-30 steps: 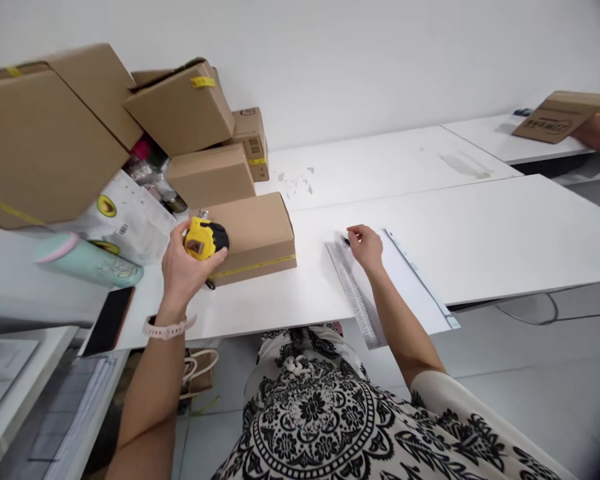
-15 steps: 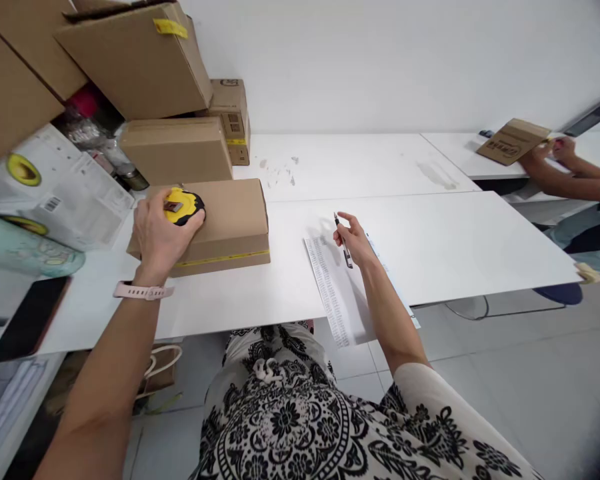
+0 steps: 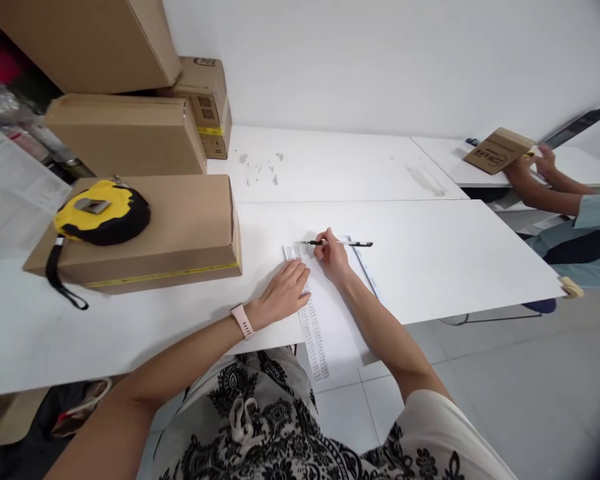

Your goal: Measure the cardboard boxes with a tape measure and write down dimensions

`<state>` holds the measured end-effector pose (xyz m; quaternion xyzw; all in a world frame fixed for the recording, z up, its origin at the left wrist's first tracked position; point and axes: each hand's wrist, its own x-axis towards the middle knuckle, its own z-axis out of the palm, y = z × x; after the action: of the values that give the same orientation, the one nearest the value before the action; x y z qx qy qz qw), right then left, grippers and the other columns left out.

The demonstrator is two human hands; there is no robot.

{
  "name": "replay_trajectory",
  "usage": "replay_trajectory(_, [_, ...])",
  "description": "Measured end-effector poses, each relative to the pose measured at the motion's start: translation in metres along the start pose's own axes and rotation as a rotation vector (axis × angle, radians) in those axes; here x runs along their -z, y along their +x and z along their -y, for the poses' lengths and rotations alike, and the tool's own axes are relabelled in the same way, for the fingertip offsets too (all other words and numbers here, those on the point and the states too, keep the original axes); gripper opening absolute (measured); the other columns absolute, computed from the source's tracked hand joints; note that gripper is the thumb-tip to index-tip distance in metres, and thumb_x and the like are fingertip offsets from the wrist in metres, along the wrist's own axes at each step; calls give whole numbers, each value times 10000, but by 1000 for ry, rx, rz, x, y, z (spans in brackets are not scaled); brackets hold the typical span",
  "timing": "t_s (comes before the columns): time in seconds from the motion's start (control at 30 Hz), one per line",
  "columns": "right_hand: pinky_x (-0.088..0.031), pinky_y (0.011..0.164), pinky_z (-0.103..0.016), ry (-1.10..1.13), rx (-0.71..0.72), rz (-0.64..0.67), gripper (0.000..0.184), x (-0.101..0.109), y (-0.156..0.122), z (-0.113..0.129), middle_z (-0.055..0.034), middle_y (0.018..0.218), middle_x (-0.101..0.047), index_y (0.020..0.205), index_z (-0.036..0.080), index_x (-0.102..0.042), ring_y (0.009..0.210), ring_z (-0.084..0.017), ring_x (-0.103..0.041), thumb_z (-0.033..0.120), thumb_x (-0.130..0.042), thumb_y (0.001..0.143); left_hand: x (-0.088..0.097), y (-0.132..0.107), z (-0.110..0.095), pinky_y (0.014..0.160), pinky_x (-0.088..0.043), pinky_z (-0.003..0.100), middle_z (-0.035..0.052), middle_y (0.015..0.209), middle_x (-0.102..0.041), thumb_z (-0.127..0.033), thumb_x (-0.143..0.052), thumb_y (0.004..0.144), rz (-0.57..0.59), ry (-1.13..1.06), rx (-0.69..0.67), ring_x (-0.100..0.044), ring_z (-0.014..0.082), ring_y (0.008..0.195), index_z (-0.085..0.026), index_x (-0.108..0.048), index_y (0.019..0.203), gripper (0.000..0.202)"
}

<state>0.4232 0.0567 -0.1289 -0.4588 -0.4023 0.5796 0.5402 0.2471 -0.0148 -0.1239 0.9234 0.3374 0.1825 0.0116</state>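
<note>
My right hand [image 3: 333, 255] is closed around a pen [image 3: 357, 244], whose tip points left over the top of a printed sheet of paper [image 3: 337, 320]. The sheet has columns of small print down its left side and overhangs the table's front edge. Flat on the sheet's left border rests my left hand [image 3: 286, 291], fingers stretched out and holding nothing. A yellow and black tape measure [image 3: 105, 212] with a wrist strap sits on top of a closed cardboard box [image 3: 180, 217] to the left.
More cardboard boxes [image 3: 130, 137] are stacked at the back left beside clear plastic packaging [image 3: 15, 193]. The white table [image 3: 430, 253] runs right along the wall. At the far right a co-worker's hands [image 3: 530, 167] hold a small carton [image 3: 497, 150].
My left hand has let go of the tape measure, leaving it on the box, and moved right onto the paper. My right hand has turned the pen, its tip now at the sheet's top.
</note>
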Motion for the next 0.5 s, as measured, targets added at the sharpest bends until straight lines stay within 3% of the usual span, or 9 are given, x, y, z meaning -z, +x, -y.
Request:
replay_trajectory(0.07, [-486,697,-312,-24,35,36,586,5,-1,-4,24,634,-613,931,232,-623,630,-151,-573,803,-544,824,-12,6,4,1185,-382,510,250,1399,-616,-347,-601,948,58,38,47,-538,354,1370,-20,-578,1314,492])
replay_trajectory(0.17, [-475,759,-315,-160,90,93,492,10,-3,-8,6,799,-661,1042,226,-646,756,-156,-594,656,-703,809,-18,6,12,1217,-322,519,252,1422,-603,-383,-563,970,44,57,33,-537,356,1372,-9,-564,1348,531])
replay_trajectory(0.23, [-442,693,-300,-299,113,111,406,10,-5,-8,20,757,-621,970,221,-652,702,-144,-539,581,-746,804,-20,5,15,1227,-296,532,243,1415,-613,-390,-536,983,18,50,13,-536,350,1372,-22,-560,1359,527])
replay_trajectory(0.37, [-395,632,-296,-458,168,41,392,2,-10,-3,27,678,-537,745,216,-572,641,-134,-462,571,-601,910,-20,4,16,1213,-292,565,248,1420,-607,-386,-493,1002,4,48,-3,-521,357,1377,-15,-546,1371,526])
replay_trajectory(0.5, [-414,643,-298,-393,108,12,279,-1,-11,0,50,667,-535,885,236,-565,632,-134,-491,507,-624,912,-19,6,14,1209,-306,549,260,1413,-602,-386,-501,995,10,52,-1,-533,366,1353,4,-561,1338,523])
